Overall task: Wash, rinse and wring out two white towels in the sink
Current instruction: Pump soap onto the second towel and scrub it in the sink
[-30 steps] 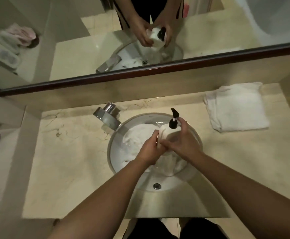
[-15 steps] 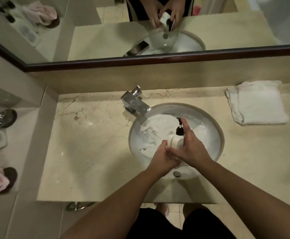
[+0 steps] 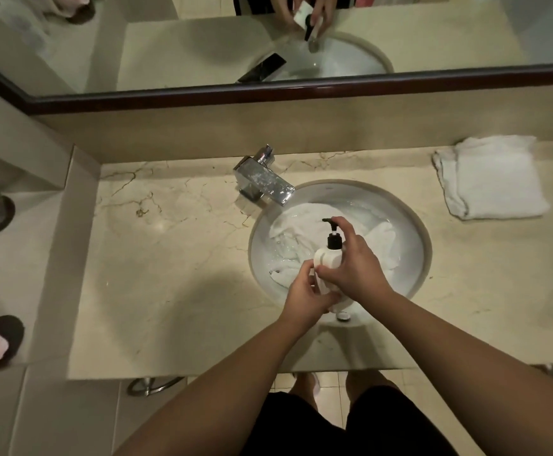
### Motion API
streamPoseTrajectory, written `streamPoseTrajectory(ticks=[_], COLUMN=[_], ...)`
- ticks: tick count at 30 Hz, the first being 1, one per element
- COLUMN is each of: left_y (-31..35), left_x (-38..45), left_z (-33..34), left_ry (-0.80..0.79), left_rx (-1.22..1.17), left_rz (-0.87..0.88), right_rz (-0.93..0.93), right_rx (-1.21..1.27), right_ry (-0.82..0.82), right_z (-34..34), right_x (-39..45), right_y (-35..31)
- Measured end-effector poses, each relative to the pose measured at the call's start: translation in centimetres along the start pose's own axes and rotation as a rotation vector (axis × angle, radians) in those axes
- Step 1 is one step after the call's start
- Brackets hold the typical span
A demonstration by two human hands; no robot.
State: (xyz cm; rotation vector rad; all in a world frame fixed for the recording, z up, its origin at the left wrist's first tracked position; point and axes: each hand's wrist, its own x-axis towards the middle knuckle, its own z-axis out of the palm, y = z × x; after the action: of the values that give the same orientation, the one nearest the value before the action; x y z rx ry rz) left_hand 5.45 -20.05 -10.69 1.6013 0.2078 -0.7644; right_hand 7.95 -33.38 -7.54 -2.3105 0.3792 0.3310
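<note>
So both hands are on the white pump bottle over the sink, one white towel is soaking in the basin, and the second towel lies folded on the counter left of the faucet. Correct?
Not quite. The head view shows the folded towel on the counter to the right of the faucet, not the left. The rest holds: left hand and right hand hold the pump bottle over the sink, where the wet towel lies.
</note>
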Motion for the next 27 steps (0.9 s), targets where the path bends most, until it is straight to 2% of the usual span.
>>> streamPoseTrajectory(ticks=[7, 12, 19, 22, 24, 27], left_y=[1.4, 2.6, 3.7, 4.8, 5.9, 7.5], left_x=[0.1, 0.4, 0.1, 0.4, 1.1, 3.1], left_z=[4.4, 7.3, 10.2, 10.4, 9.9, 8.7], left_ry=[-0.062, -0.179, -0.254, -0.303, -0.333, -0.335], left_rx=[0.013, 0.022, 0.035, 0.118, 0.185, 0.188], left_rz=[-0.006, -0.033, -0.043, 0.011, 0.058, 0.072], right_rz=[0.059, 0.101, 0.119, 0.165, 0.246, 0.262], right_rx=[-0.049, -0.036, -0.064, -0.100, 0.053, 0.411], right_ry=[0.117, 0.194, 0.271, 0.324, 0.287, 0.155], right_z=[-3.4, -6.3, -9.2, -9.9, -10.8, -12.5], right_x=[-1.5, -2.8, -4.0, -4.5, -4.5, -4.0], right_y=[2.2, 4.4, 6.1, 6.5, 7.0, 7.7])
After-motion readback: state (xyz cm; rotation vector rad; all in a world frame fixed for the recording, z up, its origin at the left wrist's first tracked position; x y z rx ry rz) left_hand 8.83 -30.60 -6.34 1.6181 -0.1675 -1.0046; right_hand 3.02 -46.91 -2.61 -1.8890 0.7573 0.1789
